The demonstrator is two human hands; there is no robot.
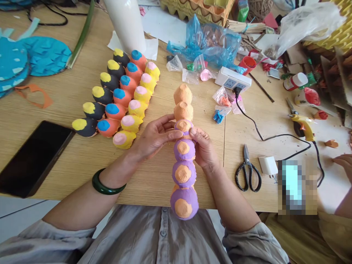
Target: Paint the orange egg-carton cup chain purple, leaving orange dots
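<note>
Between my hands is a strip of egg-carton cups (183,174), its near cups coated in purple clay with orange tops and its two far cups all orange. My left hand (157,135) grips the strip from the left, its thumb against the third cup from the far end. From the other side my right hand (204,146) closes on the same cup, thumb and fingers at its purple edge. The strip's near end reaches past the table edge. Left of it lie finished-looking rows of cups: black with yellow tops (95,110), orange with blue tops (117,110), yellow with pink tops (136,109).
A black phone (35,157) lies at the left. Scissors (247,168), a white charger (268,165), a power strip (233,79) and a yellow glue gun (304,124) with its cord are to the right. Clay bags (222,96) lie ahead. Another person's hand (345,165) shows at the right edge.
</note>
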